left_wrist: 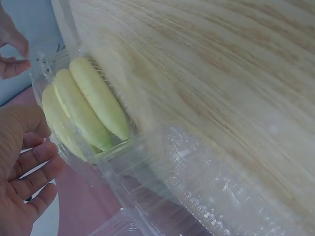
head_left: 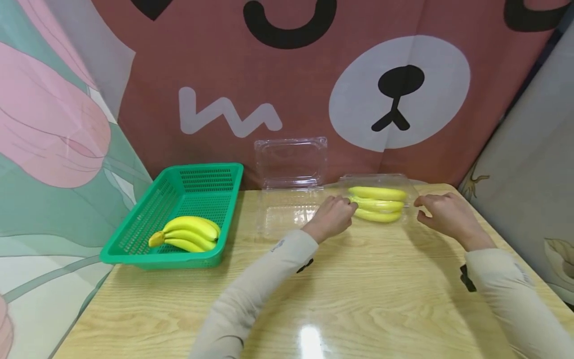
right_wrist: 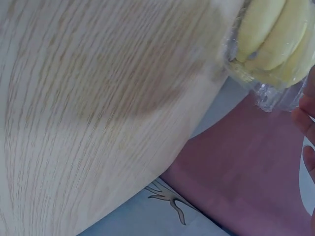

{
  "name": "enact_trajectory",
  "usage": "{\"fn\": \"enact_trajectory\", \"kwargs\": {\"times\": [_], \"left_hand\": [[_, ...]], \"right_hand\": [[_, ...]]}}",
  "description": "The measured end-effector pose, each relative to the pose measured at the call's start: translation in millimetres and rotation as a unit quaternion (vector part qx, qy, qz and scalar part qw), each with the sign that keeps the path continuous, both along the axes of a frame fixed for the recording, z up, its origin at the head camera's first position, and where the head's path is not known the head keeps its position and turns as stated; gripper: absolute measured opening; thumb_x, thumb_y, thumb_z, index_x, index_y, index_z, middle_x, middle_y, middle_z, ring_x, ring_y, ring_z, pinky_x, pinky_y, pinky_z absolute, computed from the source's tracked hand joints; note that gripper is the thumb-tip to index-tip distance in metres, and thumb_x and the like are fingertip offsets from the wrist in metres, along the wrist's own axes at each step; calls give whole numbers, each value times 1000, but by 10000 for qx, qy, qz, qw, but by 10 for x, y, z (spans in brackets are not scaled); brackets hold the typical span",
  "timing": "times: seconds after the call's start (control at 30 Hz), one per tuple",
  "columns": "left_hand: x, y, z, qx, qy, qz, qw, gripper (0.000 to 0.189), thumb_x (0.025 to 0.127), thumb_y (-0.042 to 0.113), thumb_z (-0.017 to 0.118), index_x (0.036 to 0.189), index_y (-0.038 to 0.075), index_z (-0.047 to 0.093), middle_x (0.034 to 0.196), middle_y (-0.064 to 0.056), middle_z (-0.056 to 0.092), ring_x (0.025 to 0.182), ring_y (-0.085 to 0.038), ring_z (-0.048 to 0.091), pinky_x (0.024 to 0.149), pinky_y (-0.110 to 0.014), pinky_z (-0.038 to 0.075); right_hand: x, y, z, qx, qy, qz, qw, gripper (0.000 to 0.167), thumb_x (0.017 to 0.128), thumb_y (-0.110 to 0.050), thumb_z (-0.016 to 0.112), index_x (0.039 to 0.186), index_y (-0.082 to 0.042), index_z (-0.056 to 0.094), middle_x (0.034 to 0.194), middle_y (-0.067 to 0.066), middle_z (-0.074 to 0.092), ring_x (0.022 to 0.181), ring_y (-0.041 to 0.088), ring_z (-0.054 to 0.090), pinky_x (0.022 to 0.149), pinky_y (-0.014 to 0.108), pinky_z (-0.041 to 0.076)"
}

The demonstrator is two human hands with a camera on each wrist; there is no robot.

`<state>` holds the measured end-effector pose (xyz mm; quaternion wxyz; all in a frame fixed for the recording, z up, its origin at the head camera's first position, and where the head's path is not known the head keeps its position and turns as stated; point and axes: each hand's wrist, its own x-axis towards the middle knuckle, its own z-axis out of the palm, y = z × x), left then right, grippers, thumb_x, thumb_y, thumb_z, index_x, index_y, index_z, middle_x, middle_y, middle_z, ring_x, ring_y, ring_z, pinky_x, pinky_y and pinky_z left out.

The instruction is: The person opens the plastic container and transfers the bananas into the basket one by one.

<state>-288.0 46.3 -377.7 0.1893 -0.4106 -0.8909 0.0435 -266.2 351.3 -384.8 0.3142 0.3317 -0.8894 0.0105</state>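
A clear plastic clamshell box (head_left: 409,192) at the back right of the table holds a bunch of yellow bananas (head_left: 378,205), seen through clear plastic. My left hand (head_left: 332,217) is at the box's left side; in the left wrist view its fingers (left_wrist: 37,179) are loosely bent and spread beside the bananas. At the right side is my right hand (head_left: 448,217), thumb and forefinger apart, fingertips close to the box's edge. The right wrist view shows only part of the fingers (right_wrist: 307,105) by a box corner.
Left of the filled box stands a second clear clamshell (head_left: 291,162), its lid upright against the bear-print cloth. A green basket (head_left: 230,219) at the left holds another bunch of bananas (head_left: 190,233). The wooden table (head_left: 358,299) ends at the cloth backdrop.
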Motion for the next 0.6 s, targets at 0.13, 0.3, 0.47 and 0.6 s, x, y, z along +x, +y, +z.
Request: {"fn": "enact_trajectory", "kwargs": {"times": [0.13,0.3,0.47,0.6], "left_hand": [[-26,30,-26,-128,-64,139,9998,18,87,9,65,103,14,71,91,0,67,81,-14,60,74,-26,50],[-46,94,-89,-304,30,186,9994,16,86,5,62,96,15,71,88,1,67,78,-14,60,71,-26,50],[-45,161,-151,-494,256,98,9984,16,87,4,61,94,15,70,88,1,67,77,-14,60,68,-24,50],[-47,202,-165,-589,330,78,9977,17,89,4,60,95,15,70,89,1,67,77,-14,60,67,-24,50]], "right_hand": [[-6,-14,-6,317,-204,-191,9991,23,65,0,73,86,-6,66,71,2,64,50,16,53,53,41,44],[-11,-7,-25,455,-394,-452,9972,23,67,0,73,87,-7,65,71,1,62,46,11,46,49,41,44],[-13,23,-56,380,-619,-628,9954,22,70,1,72,89,-8,65,74,1,63,44,8,43,37,31,35],[-17,45,-60,426,-764,-587,9944,21,70,2,70,88,-8,65,76,2,64,47,11,48,39,33,38]]}}
